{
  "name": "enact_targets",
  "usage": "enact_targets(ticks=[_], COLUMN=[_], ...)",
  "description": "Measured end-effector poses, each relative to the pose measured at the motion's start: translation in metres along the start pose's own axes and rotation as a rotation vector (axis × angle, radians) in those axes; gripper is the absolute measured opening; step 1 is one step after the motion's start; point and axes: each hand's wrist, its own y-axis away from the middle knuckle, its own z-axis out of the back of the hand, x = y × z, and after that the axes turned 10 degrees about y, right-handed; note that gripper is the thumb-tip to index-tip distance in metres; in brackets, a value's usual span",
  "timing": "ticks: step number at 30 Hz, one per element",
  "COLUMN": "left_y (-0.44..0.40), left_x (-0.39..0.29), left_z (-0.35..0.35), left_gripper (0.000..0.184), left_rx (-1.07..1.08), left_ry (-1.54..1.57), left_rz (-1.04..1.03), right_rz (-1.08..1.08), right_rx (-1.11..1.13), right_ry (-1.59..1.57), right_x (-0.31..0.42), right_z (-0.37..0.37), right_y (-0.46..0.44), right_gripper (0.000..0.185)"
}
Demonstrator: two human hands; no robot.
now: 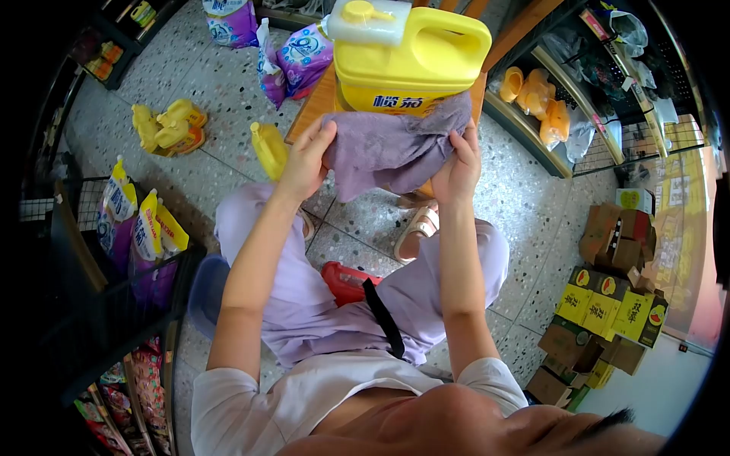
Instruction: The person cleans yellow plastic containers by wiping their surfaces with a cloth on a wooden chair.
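Note:
A greyish-purple cloth [391, 152] is stretched between my two hands, hanging in loose folds. My left hand [306, 161] pinches its left edge, thumb on top. At its right end, my right hand [459, 166] is closed on the fabric. Just beyond the cloth stands a large yellow jug [407, 64] with a side handle and a yellow cap; a whitish sleeve or wrap covers the area around the cap. It rests on a wooden stool [310, 114], and the cloth hides part of the jug's lower front.
Yellow bottles [179, 128] stand on the speckled floor at left, and another yellow bottle [268, 148] is beside the stool. Purple detergent bags [304, 57] lie behind. A red basket [346, 283] sits between my legs, a blue tub [207, 295] to the left. Cartons [604, 308] are stacked at right.

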Motion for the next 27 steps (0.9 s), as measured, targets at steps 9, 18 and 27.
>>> enact_targets(ticks=[9,18,27], left_y=[-0.004,-0.012,-0.025], left_x=[0.001,-0.003,0.032], left_z=[-0.014,-0.006,-0.005], left_gripper=[0.037,0.033,0.038], left_rx=[0.076,-0.075,-0.324], left_ry=[0.062,0.073,-0.797], left_rz=[0.070,0.024,-0.240], right_rz=[0.835,0.097,-0.151], right_rx=[0.291,0.508,0.451], right_ry=[1.427,0.529,-0.179], right_x=[-0.004,-0.032,-0.002], right_z=[-0.005,0.024,0.022], right_y=[0.027,0.027,0.007], right_gripper=[0.042,0.043,0.064])
